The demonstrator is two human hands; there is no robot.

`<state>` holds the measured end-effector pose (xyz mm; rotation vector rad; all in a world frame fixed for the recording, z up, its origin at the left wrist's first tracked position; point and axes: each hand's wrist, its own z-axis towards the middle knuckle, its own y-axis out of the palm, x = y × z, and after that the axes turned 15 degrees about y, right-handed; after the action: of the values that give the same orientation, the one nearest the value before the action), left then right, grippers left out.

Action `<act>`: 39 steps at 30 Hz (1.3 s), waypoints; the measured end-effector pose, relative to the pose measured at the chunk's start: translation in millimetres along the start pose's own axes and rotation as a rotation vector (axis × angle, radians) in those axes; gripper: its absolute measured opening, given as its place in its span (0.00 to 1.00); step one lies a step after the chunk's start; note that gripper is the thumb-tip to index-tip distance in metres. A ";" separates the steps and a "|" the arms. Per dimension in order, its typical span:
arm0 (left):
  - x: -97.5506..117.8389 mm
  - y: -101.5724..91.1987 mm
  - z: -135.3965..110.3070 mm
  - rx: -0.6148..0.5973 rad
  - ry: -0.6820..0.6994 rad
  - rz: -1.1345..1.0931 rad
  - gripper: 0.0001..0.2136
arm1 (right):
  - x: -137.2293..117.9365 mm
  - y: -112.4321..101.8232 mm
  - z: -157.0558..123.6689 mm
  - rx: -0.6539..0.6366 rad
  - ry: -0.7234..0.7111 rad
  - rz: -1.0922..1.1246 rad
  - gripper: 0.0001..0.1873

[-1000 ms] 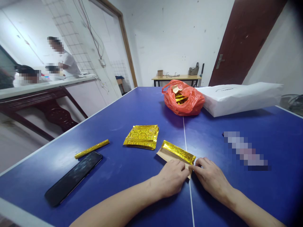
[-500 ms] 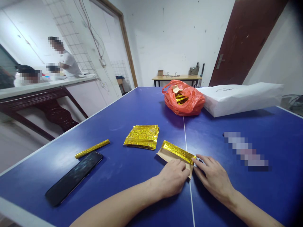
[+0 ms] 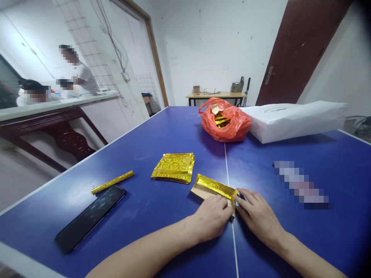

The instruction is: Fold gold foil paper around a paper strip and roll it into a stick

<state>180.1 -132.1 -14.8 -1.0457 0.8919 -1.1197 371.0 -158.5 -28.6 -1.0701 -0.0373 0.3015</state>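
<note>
- On the blue flat-topped desk (image 3: 139,227): the flat stack of embossed gold foil paper (image 3: 174,168).
- Right of the stack, nearer the person: the part-folded gold-and-tan paper sheet (image 3: 216,186), with the left grip (image 3: 213,218) on its near part and the right grip (image 3: 259,212) at its right end.
- Left of the stack: the slim gold foil roll (image 3: 113,182); nearer the person, the black flat rectangular phone (image 3: 90,220).
- Behind the stack, rightward: the open red plastic bag (image 3: 208,124), gold foil pieces (image 3: 222,122) inside, then the white boxy package (image 3: 295,119).
- Well right of the stack: a pixelated oblong item (image 3: 301,186).
</note>
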 end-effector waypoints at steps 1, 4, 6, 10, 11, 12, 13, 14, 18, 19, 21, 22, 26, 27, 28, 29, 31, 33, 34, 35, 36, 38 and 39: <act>-0.1 -0.6 0.1 -0.001 0.000 -0.003 0.05 | 1.0 1.1 -0.3 -0.015 0.008 0.013 0.15; -0.1 -1.9 0.6 0.022 -0.015 -0.010 0.05 | 4.2 4.5 -0.8 -0.055 0.038 0.054 0.16; 0.0 -2.5 0.9 0.043 -0.037 -0.014 0.05 | 6.2 6.6 -0.5 -0.063 0.059 0.082 0.18; -0.1 -3.0 1.2 0.028 -0.052 -0.029 0.06 | 8.8 8.2 2.4 -0.079 0.086 0.156 0.18; -0.5 -3.2 1.2 0.016 -0.050 -0.030 0.06 | 9.0 7.8 3.3 -0.090 0.095 0.182 0.18; -1.0 -3.4 1.3 0.003 -0.053 -0.030 0.06 | 9.0 7.0 4.1 -0.103 0.104 0.208 0.17; -1.7 -3.9 1.2 -0.011 -0.058 -0.029 0.07 | 8.8 6.0 4.7 -0.117 0.111 0.232 0.16; -2.5 -4.6 1.1 -0.024 -0.066 -0.026 0.07 | 8.5 4.9 5.0 -0.131 0.117 0.250 0.16; -3.1 -13.2 -0.5 -0.076 -0.067 -0.023 0.08 | 7.3 1.8 4.5 -0.161 0.117 0.258 0.13; -2.3 -16.7 -1.1 -0.087 -0.061 -0.025 0.08 | 7.3 1.4 4.2 -0.164 0.117 0.244 0.12; 0.2 -23.6 -2.1 -0.103 -0.039 -0.035 0.10 | 7.3 0.4 3.8 -0.160 0.115 0.204 0.11; 1.4 -26.2 -2.5 -0.106 -0.025 -0.040 0.11 | 7.3 -0.4 3.9 -0.153 0.113 0.183 0.10; 2.3 -25.8 -3.5 -0.120 -0.007 -0.022 0.09 | 5.8 -6.5 5.5 -0.148 0.098 0.142 0.10; 1.2 -23.6 -3.9 -0.123 -0.016 -0.008 0.08 | 5.0 -8.2 6.0 -0.152 0.092 0.142 0.10; -0.4 -21.2 -4.4 -0.126 -0.028 0.005 0.08 | 4.2 -9.9 6.5 -0.158 0.084 0.143 0.10; -2.2 -19.2 -5.0 -0.128 -0.039 0.016 0.07 | 3.4 -11.2 6.9 -0.162 0.076 0.146 0.11; -5.7 -16.9 -6.5 -0.130 -0.060 0.027 0.06 | 2.2 -12.6 7.4 -0.174 0.066 0.149 0.11; -8.2 -17.1 -7.8 -0.135 -0.074 0.020 0.07 | 1.7 -12.5 7.5 -0.193 0.071 0.145 0.11; -8.8 -17.7 -8.2 -0.137 -0.080 0.011 0.09 | 1.8 -12.1 7.4 -0.205 0.077 0.140 0.11; -9.1 -18.4 -8.3 -0.138 -0.086 0.001 0.10 | 2.0 -11.4 7.3 -0.217 0.084 0.134 0.11; -9.1 -18.8 -8.2 -0.139 -0.094 -0.009 0.13 | 2.4 -10.7 7.2 -0.231 0.092 0.126 0.11; -8.4 -18.7 -7.5 -0.140 -0.110 -0.015 0.15 | 3.4 -9.3 6.8 -0.253 0.113 0.106 0.10; -8.0 -18.2 -7.0 -0.141 -0.118 -0.010 0.13 | 4.0 -8.6 6.7 -0.258 0.129 0.094 0.09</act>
<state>167.0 -127.5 1.1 -1.2204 0.8814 -1.0033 375.6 -155.6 -18.4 -1.3483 0.0921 0.3180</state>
